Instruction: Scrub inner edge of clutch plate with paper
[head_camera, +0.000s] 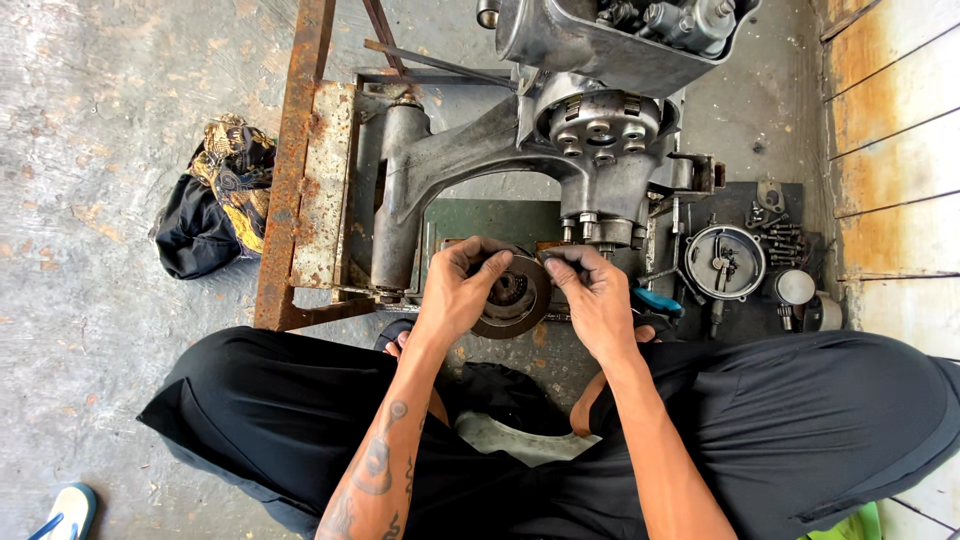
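The person's forearms, the left one tattooed, extended from the bottom edge of the head view over crossed legs in black trousers (800, 420). The left hand (455, 295) and the right hand (595, 295) met above the lap and held one round metal part, a dark disc-shaped drum (520, 300) with a toothed hub at its centre. The left-hand fingers were wrapped over the upper left rim, thumb across the face. The right-hand fingers pinched the upper right rim. Both grips were closed on the part.

The drum sat between the two hands, just in front of the grey engine casing (560, 150). Its flat face was turned up toward the camera, so its axis ran roughly toward the viewer, tilted slightly. Being round, it showed no long axis in plan.

The engine casing was mounted on a rusty steel stand (300, 170). A circular clutch assembly with bolts (600, 125) was exposed in the casing.

To the right, a dark tray (790, 200) on the floor held a round cover plate (725, 262), loose bolts (780, 235) and a small metal cup (795, 287). A blue-handled tool (660, 300) lay just beside the right hand. A bundled patterned cloth (220, 195) lay on the concrete floor (100, 120), well apart to the left.
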